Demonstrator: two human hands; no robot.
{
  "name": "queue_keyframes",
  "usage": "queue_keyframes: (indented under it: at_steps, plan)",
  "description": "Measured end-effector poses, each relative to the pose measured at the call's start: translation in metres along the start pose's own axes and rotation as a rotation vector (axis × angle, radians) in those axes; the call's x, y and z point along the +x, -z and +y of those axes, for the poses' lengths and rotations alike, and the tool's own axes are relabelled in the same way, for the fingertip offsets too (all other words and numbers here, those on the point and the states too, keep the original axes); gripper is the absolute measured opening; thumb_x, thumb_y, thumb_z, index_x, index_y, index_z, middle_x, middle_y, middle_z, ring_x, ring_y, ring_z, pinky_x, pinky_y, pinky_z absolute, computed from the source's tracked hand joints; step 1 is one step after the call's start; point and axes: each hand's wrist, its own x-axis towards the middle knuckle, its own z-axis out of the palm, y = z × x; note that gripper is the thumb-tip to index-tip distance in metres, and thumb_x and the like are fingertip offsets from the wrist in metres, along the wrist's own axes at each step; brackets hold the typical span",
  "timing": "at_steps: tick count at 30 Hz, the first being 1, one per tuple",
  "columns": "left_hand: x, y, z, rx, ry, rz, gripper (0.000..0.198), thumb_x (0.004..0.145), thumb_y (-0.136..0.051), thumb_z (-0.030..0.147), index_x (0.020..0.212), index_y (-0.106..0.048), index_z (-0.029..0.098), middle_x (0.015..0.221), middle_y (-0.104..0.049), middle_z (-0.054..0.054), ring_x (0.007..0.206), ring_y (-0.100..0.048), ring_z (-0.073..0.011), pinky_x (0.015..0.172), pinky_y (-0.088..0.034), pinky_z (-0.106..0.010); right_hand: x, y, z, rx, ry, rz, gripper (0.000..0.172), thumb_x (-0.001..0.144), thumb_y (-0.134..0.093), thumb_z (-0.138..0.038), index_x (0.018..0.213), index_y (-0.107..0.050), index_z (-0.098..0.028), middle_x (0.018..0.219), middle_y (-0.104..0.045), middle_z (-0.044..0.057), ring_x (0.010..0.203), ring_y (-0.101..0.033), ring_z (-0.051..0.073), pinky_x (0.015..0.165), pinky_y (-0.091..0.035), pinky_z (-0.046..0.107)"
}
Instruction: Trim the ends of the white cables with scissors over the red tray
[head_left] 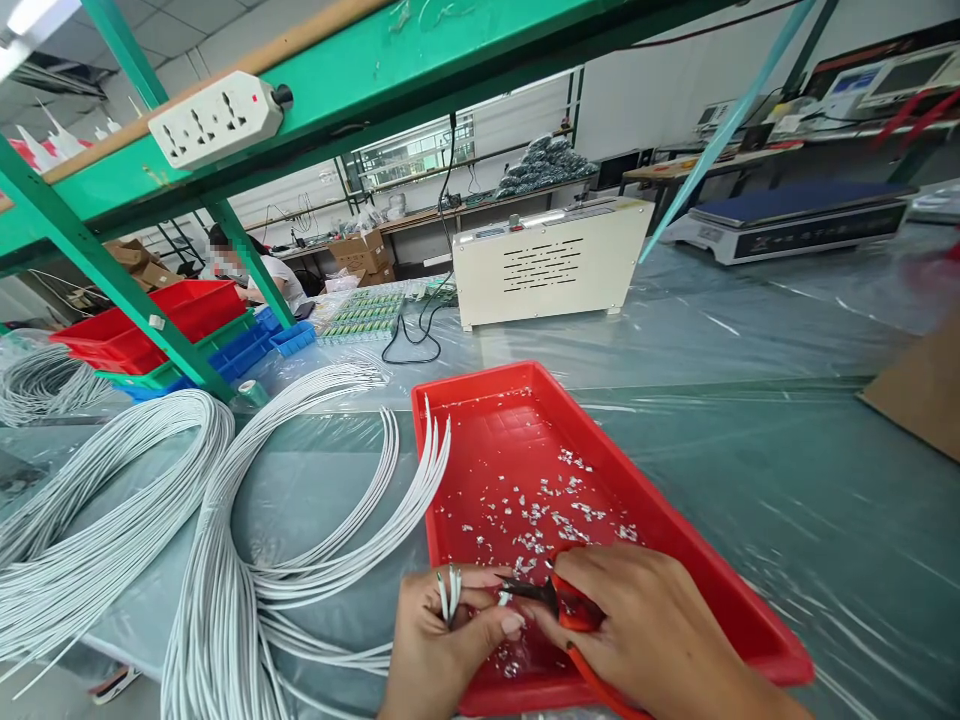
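My left hand (442, 640) is closed on a few white cables (450, 592), with a white cable end (504, 598) pinched at the thumb and forefinger. My right hand (637, 610) grips red-handled cutting pliers (541, 592), whose dark jaws reach to that cable end. Both hands are over the near end of a red tray (622, 460). Small shiny white and silvery scraps (536, 515) lie scattered across the tray's floor. Left of the tray, a big looped bundle of white cables (217, 560) spreads over the table, some ends resting on the tray's rim.
Another cable coil (112, 480) lies at the far left. Behind the tray stand a beige metal box (551, 265) and a flat scale (795, 225). Stacked bins (180, 320) are at the back left. A green shelf frame with a power strip (217, 118) crosses overhead. A person (281, 280) sits behind.
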Motion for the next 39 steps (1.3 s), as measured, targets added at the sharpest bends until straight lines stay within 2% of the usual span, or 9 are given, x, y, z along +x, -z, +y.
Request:
queue_keyframes:
  at_steps: [10, 19, 29, 32, 36, 37, 39]
  plan:
    - [0.000, -0.002, 0.005, 0.035, 0.008, 0.002, 0.018, 0.055, -0.080, 0.019, 0.072, -0.075, 0.015, 0.049, -0.068, -0.001, 0.044, -0.058, -0.0097, 0.046, -0.046, -0.015, 0.001, 0.002, 0.000, -0.111, 0.083, 0.033, 0.037, 0.088, -0.045, -0.034, 0.054, -0.051, -0.019, 0.047, -0.054, -0.002, 0.042, -0.050, 0.014, 0.048, -0.024, 0.026]
    - [0.000, -0.002, 0.006, 0.046, 0.010, -0.022, 0.017, 0.057, -0.079, 0.016, 0.074, -0.076, 0.016, 0.050, -0.069, -0.001, 0.044, -0.057, -0.0081, 0.047, -0.045, -0.013, 0.003, 0.004, -0.002, -0.168, 0.133, 0.067, 0.047, 0.093, -0.036, -0.036, 0.051, -0.051, -0.019, 0.043, -0.051, -0.001, 0.039, -0.049, 0.014, 0.046, -0.024, 0.026]
    - [0.000, -0.001, 0.003, 0.051, -0.008, 0.002, 0.019, 0.056, -0.079, 0.016, 0.074, -0.075, 0.015, 0.048, -0.068, -0.001, 0.044, -0.059, -0.0085, 0.045, -0.045, -0.012, -0.001, 0.000, 0.000, -0.209, 0.159, 0.098, 0.048, 0.095, -0.035, -0.038, 0.054, -0.050, -0.019, 0.045, -0.051, -0.001, 0.042, -0.047, 0.014, 0.050, -0.025, 0.027]
    - [0.001, 0.001, 0.001, 0.054, -0.005, 0.001, 0.020, 0.056, -0.080, 0.019, 0.075, -0.075, 0.014, 0.049, -0.068, -0.001, 0.045, -0.060, -0.0102, 0.047, -0.046, -0.015, -0.008, 0.002, 0.001, -0.262, 0.195, 0.106, 0.047, 0.096, -0.031, -0.032, 0.058, -0.053, -0.019, 0.051, -0.056, 0.002, 0.047, -0.049, 0.015, 0.054, -0.027, 0.029]
    - [0.002, 0.003, -0.002, 0.068, -0.001, -0.015, 0.023, 0.057, -0.080, 0.024, 0.077, -0.073, 0.014, 0.051, -0.068, -0.002, 0.045, -0.059, -0.0107, 0.050, -0.047, -0.018, -0.015, 0.005, 0.002, -0.279, 0.315, 0.092, 0.046, 0.097, -0.024, -0.026, 0.068, -0.059, -0.019, 0.062, -0.063, 0.006, 0.055, -0.052, 0.017, 0.060, -0.030, 0.031]
    - [0.002, 0.003, -0.003, 0.092, -0.007, -0.013, 0.023, 0.057, -0.080, 0.025, 0.077, -0.073, 0.014, 0.051, -0.068, -0.002, 0.045, -0.057, -0.0101, 0.049, -0.046, -0.018, -0.015, 0.004, 0.002, -0.250, 0.301, 0.092, 0.043, 0.097, -0.028, -0.027, 0.066, -0.058, -0.019, 0.060, -0.061, 0.005, 0.054, -0.052, 0.017, 0.059, -0.031, 0.031]
    - [0.002, 0.003, -0.003, 0.153, -0.038, 0.008, 0.023, 0.057, -0.079, 0.023, 0.077, -0.073, 0.013, 0.050, -0.065, 0.000, 0.043, -0.051, -0.0081, 0.046, -0.042, -0.016, -0.012, 0.003, 0.002, -0.145, 0.156, 0.081, 0.037, 0.092, -0.039, -0.032, 0.060, -0.053, -0.019, 0.052, -0.054, 0.001, 0.048, -0.048, 0.015, 0.052, -0.029, 0.028]
